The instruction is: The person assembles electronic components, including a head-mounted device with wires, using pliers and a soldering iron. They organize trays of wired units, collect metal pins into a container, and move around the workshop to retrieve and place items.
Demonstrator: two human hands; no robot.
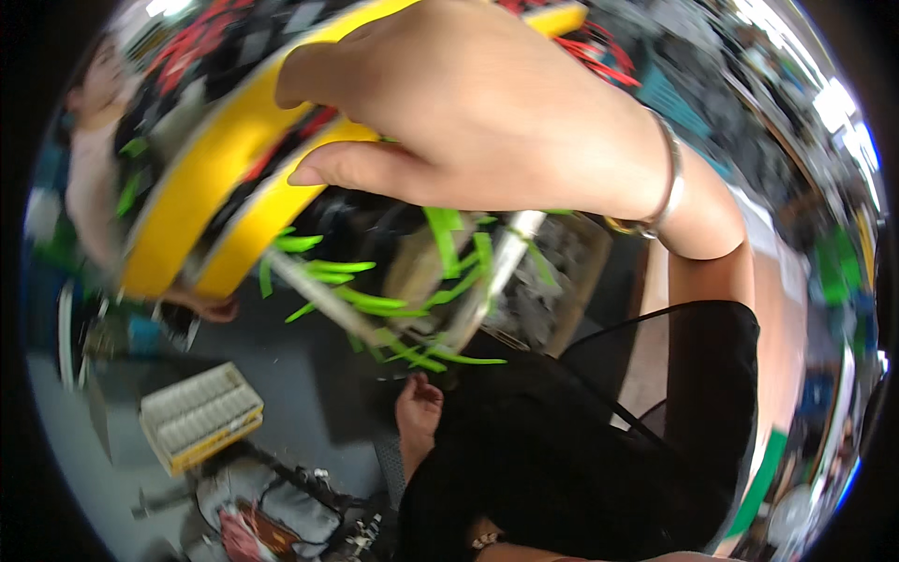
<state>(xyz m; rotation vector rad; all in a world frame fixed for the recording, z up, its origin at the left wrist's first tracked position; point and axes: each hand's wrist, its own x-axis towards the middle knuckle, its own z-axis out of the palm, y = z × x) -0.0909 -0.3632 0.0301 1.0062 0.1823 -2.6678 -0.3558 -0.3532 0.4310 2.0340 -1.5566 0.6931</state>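
Note:
My right hand (459,112), with a metal bangle (672,173) at its wrist, reaches across the top of the view. Its thumb is stretched out apart from the forefinger; the other fingers are mostly hidden. Behind it curve two yellow bands (201,178), overlapped by the thumb and forefinger; I cannot tell whether they touch. Bright green strips (375,300) hang below, around two pale bars (496,281). Lower down, my left hand (419,410) hangs beside the black garment with its fingers curled in; whatever they may hold is hidden.
A yellow-edged box with rows of white pieces (201,412) stands at lower left, near a grey bag (267,501). Another person (94,178) is at the far left. Red cables (599,56) lie at the top, and a bin of grey scraps (538,290) stands beyond the bars.

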